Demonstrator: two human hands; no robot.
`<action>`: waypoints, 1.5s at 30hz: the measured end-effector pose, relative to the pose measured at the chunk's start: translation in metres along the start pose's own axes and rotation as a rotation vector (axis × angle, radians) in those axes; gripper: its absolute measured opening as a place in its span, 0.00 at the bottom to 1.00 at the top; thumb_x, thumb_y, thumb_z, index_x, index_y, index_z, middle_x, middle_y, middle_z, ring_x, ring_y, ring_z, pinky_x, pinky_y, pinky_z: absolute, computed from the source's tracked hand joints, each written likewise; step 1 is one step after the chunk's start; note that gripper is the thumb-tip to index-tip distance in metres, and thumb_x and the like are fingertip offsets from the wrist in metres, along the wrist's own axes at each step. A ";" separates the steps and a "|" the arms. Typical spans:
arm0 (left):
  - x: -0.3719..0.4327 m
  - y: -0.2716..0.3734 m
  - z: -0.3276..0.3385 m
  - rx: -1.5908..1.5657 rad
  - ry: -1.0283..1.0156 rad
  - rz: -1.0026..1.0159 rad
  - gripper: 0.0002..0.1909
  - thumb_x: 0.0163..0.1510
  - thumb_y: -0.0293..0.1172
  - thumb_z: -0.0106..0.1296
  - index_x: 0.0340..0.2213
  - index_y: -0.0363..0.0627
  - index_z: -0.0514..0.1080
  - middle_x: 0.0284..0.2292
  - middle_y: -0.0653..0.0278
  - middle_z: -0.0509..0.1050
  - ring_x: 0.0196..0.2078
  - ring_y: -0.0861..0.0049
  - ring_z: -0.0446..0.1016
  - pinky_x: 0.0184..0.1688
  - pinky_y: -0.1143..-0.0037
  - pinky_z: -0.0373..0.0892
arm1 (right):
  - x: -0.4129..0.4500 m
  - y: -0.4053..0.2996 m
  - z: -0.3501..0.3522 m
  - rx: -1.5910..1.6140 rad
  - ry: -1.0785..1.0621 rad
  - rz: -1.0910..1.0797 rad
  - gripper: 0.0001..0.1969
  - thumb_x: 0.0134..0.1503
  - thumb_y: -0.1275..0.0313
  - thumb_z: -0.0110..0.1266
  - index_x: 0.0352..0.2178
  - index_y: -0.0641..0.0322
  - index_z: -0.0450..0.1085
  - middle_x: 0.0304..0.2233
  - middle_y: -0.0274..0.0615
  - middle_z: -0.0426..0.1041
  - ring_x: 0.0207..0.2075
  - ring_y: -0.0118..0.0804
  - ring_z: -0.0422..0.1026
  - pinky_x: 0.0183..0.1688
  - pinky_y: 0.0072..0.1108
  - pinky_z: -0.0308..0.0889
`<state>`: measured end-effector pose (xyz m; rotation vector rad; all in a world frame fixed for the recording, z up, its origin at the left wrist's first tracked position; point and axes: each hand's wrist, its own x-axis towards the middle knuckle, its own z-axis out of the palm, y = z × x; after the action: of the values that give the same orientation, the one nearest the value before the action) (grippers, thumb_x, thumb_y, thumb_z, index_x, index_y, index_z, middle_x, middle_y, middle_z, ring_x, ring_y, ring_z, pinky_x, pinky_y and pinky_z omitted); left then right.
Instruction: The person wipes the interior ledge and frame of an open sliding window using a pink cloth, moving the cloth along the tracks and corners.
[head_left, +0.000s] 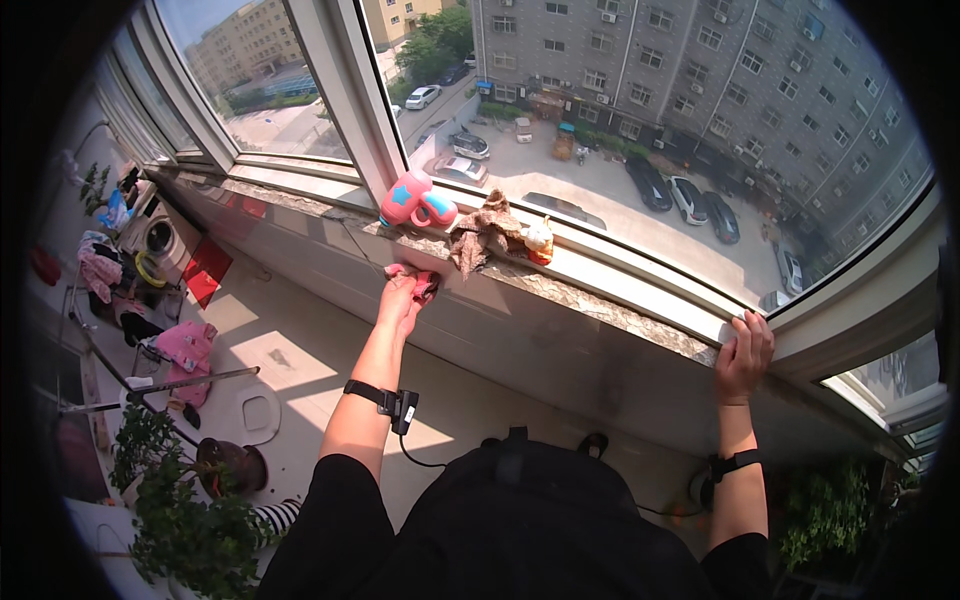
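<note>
My left hand (405, 300) holds a bunched pink and dark cloth (420, 280) just below the edge of the window ledge, near the wall. Resting on the ledge above it is a pink toy (405, 201) with blue stars and a handle. To its right, a crumpled brown cloth (482, 232) drapes over the rough stone edge. A small white and orange figure (539, 241) stands beside that cloth. My right hand (745, 356) lies on the window frame's lower corner at the right, fingers over the sill, holding no object that I can see.
The window sill (637, 296) runs across in front of me. At the left are a washing machine (159, 235), a metal rack (199, 381) with pink clothes (187, 352), and a potted plant (232, 465). More foliage (825, 514) stands at the lower right. A cable hangs from my left wrist strap.
</note>
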<state>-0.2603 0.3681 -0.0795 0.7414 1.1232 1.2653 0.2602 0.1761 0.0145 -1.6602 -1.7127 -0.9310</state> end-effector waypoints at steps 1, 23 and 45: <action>0.003 0.009 0.001 0.095 0.004 0.064 0.13 0.59 0.21 0.38 0.46 0.39 0.64 0.38 0.61 0.73 0.41 0.73 0.74 0.43 0.69 0.73 | 0.001 0.000 -0.001 0.008 -0.004 0.001 0.12 0.48 0.77 0.46 0.36 0.61 0.70 0.44 0.44 0.70 0.51 0.46 0.66 0.55 0.36 0.57; -0.016 -0.018 0.040 0.758 0.078 0.495 0.14 0.54 0.27 0.51 0.42 0.35 0.67 0.37 0.58 0.75 0.38 0.74 0.73 0.44 0.74 0.68 | 0.000 0.002 -0.002 0.008 -0.040 0.005 0.09 0.49 0.76 0.46 0.33 0.62 0.70 0.44 0.43 0.70 0.51 0.46 0.65 0.55 0.36 0.57; 0.013 -0.036 0.008 0.677 0.131 0.258 0.16 0.53 0.32 0.53 0.42 0.36 0.70 0.37 0.49 0.75 0.41 0.64 0.75 0.44 0.69 0.68 | 0.000 0.000 -0.003 0.026 0.000 0.025 0.11 0.49 0.77 0.45 0.35 0.63 0.70 0.42 0.45 0.71 0.49 0.47 0.67 0.54 0.36 0.59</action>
<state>-0.2418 0.3744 -0.1127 1.3546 1.6310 1.1513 0.2604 0.1736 0.0165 -1.6610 -1.6928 -0.8941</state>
